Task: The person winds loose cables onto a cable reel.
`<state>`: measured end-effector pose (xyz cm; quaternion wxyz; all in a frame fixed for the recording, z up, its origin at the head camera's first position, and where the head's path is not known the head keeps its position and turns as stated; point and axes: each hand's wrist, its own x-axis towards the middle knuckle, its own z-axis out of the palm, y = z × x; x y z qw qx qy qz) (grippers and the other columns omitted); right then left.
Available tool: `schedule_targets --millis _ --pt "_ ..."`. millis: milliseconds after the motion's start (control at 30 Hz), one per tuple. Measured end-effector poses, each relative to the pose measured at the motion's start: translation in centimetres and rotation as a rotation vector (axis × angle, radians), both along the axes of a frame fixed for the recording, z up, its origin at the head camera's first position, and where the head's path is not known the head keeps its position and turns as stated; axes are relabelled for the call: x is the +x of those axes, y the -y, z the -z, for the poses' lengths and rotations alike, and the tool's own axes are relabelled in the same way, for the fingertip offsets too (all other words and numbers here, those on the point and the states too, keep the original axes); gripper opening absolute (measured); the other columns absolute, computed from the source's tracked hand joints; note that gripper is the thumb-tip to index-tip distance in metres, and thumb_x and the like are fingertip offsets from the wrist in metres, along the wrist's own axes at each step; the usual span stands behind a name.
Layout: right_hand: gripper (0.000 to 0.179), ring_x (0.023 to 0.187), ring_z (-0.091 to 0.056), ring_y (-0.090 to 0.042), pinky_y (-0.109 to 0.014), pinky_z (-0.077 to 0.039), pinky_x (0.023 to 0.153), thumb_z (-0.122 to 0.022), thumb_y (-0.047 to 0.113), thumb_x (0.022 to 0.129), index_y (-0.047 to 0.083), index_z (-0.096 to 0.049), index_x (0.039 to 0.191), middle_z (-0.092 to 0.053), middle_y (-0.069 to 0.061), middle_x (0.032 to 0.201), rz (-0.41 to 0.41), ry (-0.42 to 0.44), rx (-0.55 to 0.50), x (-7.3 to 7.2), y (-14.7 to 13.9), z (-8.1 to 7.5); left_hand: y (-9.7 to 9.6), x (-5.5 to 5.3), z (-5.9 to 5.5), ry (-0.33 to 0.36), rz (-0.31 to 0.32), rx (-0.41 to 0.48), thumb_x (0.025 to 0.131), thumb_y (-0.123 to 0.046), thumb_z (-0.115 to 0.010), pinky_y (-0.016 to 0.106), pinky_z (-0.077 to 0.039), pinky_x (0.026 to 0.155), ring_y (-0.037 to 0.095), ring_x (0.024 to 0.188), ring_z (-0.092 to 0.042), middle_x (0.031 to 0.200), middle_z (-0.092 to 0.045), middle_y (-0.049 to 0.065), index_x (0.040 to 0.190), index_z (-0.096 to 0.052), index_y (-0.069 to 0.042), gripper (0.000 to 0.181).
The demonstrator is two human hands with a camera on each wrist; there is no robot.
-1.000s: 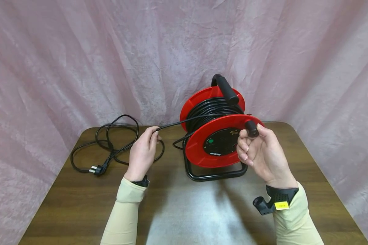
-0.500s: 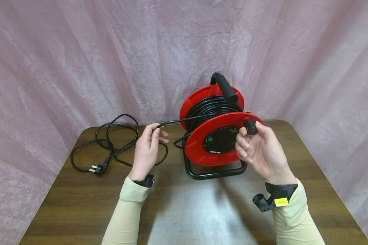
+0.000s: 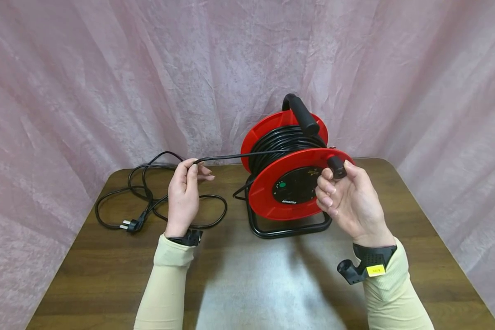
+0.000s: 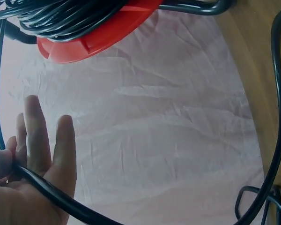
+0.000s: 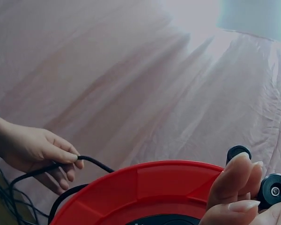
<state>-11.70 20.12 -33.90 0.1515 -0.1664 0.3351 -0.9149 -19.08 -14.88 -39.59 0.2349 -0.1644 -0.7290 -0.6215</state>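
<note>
Fingers (image 3: pixel 192 172) of the left hand (image 3: pixel 183 197) pinch a black cable (image 3: pixel 239 156) in the head view, and from there it runs toward three o'clock onto the wound drum of a red cable reel (image 3: pixel 272 208). The reel stands on a black tube frame (image 3: pixel 288 236) on the wood-patterned counter (image 3: pixel 272 293), with its carrying handle (image 3: pixel 304 117) at twelve o'clock. At two o'clock on the near red disc is a black knob (image 3: pixel 336 167), gripped between thumb and fingers of the right hand (image 3: pixel 356 201), which lies at four o'clock from the reel. Loose loops of cable lie toward ten o'clock from the left hand, and a plug (image 3: pixel 135 224) lies toward eight. A pale pink curtain (image 3: pixel 247 55) hangs behind.

From the left wrist, the cable passes between thumb and finger while other fingers stretch out, spread apart. The reel shows at eleven o'clock; the counter fills three o'clock.

From the right wrist, the red disc rises at six o'clock. The knob sits at four o'clock between fingers and thumb, and the left hand holds the cable at eight o'clock.
</note>
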Motion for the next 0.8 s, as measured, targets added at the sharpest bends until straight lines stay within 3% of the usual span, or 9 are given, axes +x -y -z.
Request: schedule_targets --millis 133,233,367,600,800 --pt "0.045 0.062 -0.042 -0.021 -0.027 -0.034 0.052 -0.018 0.032 0.113 0.005 -0.05 0.099 -0.041 -0.007 0.075 0.006 -0.044 0.02 -0.2 -0.3 0.1 0.6 0.0 0.5 0.074 -0.033 -0.109 0.111 -0.028 -0.047 0.034 -0.056 0.086 0.019 0.087 -0.069 0.098 -0.068 0.01 0.127 -0.063 -0.005 0.032" --pt "0.046 0.062 -0.036 -0.022 -0.028 -0.03 0.052 -0.016 0.03 0.113 0.005 -0.051 0.098 -0.039 -0.007 0.074 0.02 -0.07 0.058 -0.3 -0.8 0.2 1.0 0.2 0.6 0.117 -0.062 -0.264 0.11 -0.032 -0.048 0.035 -0.056 0.081 0.016 0.086 -0.068 0.098 -0.069 0.003 0.131 -0.065 -0.013 0.033" --pt "0.041 0.062 -0.033 -0.022 -0.027 -0.029 0.049 -0.019 0.026 0.113 0.006 -0.05 0.097 -0.044 -0.006 0.075 0.066 -0.083 0.139 -0.4 -1.8 0.3 1.1 0.2 0.6 0.117 -0.05 -0.393 0.11 -0.032 -0.049 0.039 -0.056 0.078 0.02 0.086 -0.069 0.1 -0.069 0.003 0.136 -0.066 -0.018 0.034" --pt "0.04 0.061 -0.032 -0.023 -0.036 -0.019 0.049 -0.024 0.023 0.113 0.005 -0.051 0.089 -0.04 -0.008 0.072 0.209 -0.141 0.381 -0.4 -3.2 1.0 0.8 0.0 0.9 0.12 -0.036 -0.436 0.109 -0.036 -0.051 0.038 -0.054 0.076 0.02 0.083 -0.067 0.098 -0.069 -0.001 0.138 -0.066 -0.023 0.035" --pt "0.043 0.06 -0.045 -0.02 -0.04 -0.017 0.05 -0.024 0.026 0.113 0.005 -0.052 0.088 -0.043 -0.007 0.071 0.201 -0.154 0.463 -0.4 -3.8 1.4 0.6 0.0 1.0 0.138 -0.016 -0.446 0.11 -0.036 -0.049 0.038 -0.055 0.075 0.02 0.08 -0.067 0.097 -0.069 -0.003 0.141 -0.063 -0.024 0.036"
